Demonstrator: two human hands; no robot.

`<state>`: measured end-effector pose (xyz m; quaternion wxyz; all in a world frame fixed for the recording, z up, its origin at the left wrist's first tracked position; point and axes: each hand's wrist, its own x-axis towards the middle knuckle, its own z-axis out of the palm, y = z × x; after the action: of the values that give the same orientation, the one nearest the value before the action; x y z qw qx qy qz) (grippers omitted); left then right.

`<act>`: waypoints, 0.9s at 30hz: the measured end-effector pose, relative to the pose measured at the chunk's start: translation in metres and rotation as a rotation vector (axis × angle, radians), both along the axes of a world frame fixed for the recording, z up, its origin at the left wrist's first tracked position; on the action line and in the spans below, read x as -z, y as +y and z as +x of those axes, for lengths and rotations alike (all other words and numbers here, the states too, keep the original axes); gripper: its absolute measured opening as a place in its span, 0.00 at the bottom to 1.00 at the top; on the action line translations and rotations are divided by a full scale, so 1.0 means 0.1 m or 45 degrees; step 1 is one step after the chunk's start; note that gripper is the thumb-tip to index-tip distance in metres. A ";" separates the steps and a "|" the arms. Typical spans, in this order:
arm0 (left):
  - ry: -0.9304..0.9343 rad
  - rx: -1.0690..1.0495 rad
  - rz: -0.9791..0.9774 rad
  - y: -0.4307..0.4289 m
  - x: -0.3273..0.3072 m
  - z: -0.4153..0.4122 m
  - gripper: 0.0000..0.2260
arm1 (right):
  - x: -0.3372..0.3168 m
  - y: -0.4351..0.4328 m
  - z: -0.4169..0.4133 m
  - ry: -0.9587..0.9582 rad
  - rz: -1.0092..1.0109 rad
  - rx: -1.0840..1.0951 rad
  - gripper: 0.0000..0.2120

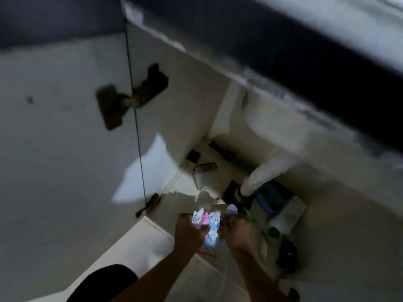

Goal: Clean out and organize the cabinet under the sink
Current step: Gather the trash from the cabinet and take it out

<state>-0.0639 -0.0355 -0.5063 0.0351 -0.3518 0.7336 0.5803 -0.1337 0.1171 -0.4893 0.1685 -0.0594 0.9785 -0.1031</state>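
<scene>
Both hands (189, 229) — on packet bundle (209, 223)

A home bathroom or kitchen sink cabinet is being shown. An open white cabinet door (65, 127) with a dark hinge (122, 101) is being seen beside a white drain pipe (268, 168), with household bottles (285, 219) lying on the cabinet floor (181, 205).

Glass jar (204, 176) left of drainpipe (265, 173); bottle (285, 216) right.

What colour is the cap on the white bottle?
Green cap on the white bottle, seen in the head view.
</scene>
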 end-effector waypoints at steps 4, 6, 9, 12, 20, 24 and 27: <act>-0.068 0.118 -0.170 0.02 -0.49 0.42 0.24 | -0.27 -0.12 0.49 0.027 -0.122 -0.023 0.31; -0.154 0.203 -0.194 0.00 -1.24 0.65 0.26 | -0.96 -0.11 0.79 -0.073 -0.328 0.116 0.18; -0.177 0.189 -0.127 -0.04 -1.46 0.80 0.26 | -1.11 -0.18 0.97 0.155 -0.434 0.180 0.15; -0.285 0.308 -0.164 -0.08 -2.23 1.00 0.22 | -1.91 -0.14 1.31 0.010 -0.466 0.356 0.10; -0.247 0.742 -0.228 -0.26 -4.05 1.45 0.18 | -3.57 0.03 2.15 -0.072 -0.345 0.547 0.15; -0.235 0.979 -0.198 -0.29 -4.70 1.49 0.19 | -4.16 0.13 2.54 0.020 -0.350 0.772 0.15; -0.221 1.095 -0.117 -0.28 -5.13 1.51 0.22 | -4.50 0.23 2.78 0.142 -0.332 0.906 0.18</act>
<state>0.0876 -0.0631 0.0065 0.3191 -0.0631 0.8327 0.4481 0.1440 0.1402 -0.0390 0.0599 0.2576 0.9243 -0.2753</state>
